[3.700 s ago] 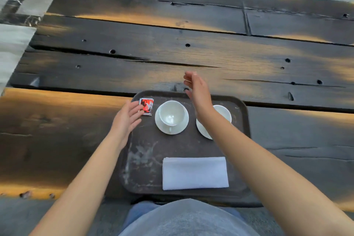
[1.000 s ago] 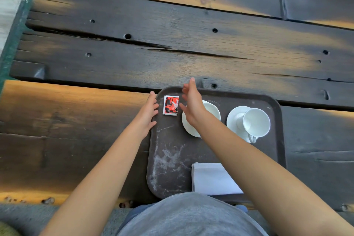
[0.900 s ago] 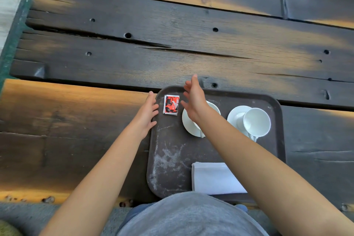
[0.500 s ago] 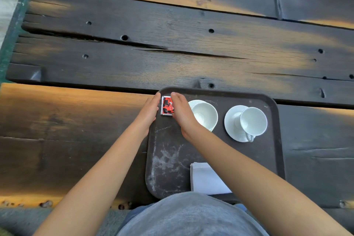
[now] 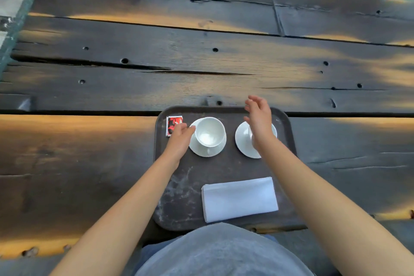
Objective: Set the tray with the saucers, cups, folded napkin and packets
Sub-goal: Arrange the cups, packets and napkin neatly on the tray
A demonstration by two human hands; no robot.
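You have one tray (image 5: 224,168), dark brown with rounded corners and pale scuffs at your near left, flat on the tabletop (image 5: 89,163). The packets (image 5: 172,122) are red and white, in the far left corner; their number cannot be told. The left saucer (image 5: 201,151) is white and carries the left cup (image 5: 209,132), upright, handle toward you. The right saucer (image 5: 243,143) carries the right cup (image 5: 250,133), mostly hidden. The folded napkin (image 5: 239,199) is a white rectangle, near right.

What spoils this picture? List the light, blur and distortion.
Head view: warm orange light patches streak the dark plank table; the plank lines bow from the wide-angle lens; the right hand looks slightly soft, likely motion blur; the left cup is washed-out white inside.
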